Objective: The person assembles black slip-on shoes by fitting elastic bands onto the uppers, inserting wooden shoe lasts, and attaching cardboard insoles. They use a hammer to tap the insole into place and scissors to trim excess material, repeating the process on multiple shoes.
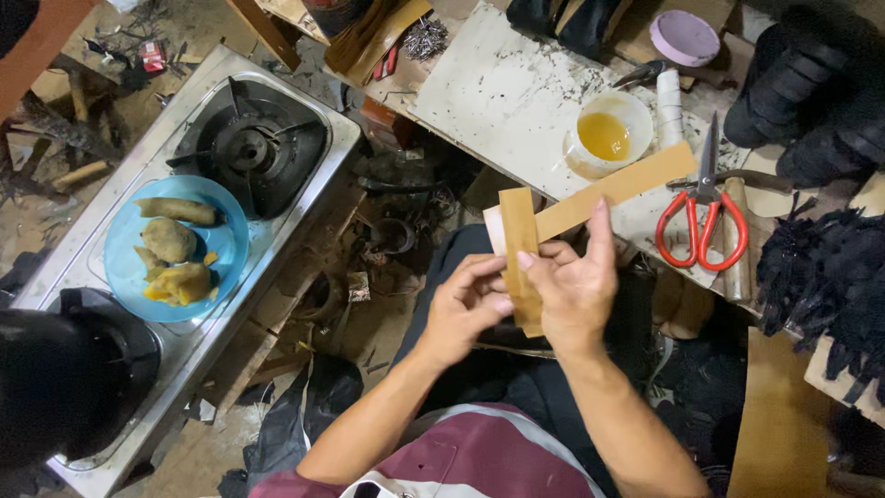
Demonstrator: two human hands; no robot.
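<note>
- Looking down from the head camera: both hands work two tan strips held above the lap, in front of the bench edge
- Left hand (468, 309) pinches the short strip (518, 242) between thumb and fingertips, low on its length; fingers closed narrow on it
- Right hand (573, 281) is closed on the same bundle from the other side, with one finger raised along the long strip (616, 189), which slants up and right toward the cup
- Short strip stands nearly upright and crosses the near end of the long one; the two touch where they cross
- Handling, judged: the strips look thin, light and flexible, like leather or stiff card; they hold their line unsupported, so some stiffness. Best gripped at the crossing, flat between thumb and fingers, since a grip at the far end would likely let them droop or twist
- White cup (610, 138) on the white board (502, 92) holds an amber liquid, about half full, uncovered; could spill if knocked
- Blue plate (124, 240) resting on the stove (249, 148) carries brownish and yellow cooked pieces, probably root vegetables
- Red-handled scissors (702, 217) lie on the bench just right of the long strip, blades shut
- Pink round lid (684, 37) sits at the far bench edge; contents beneath, if any, cannot be told
</note>
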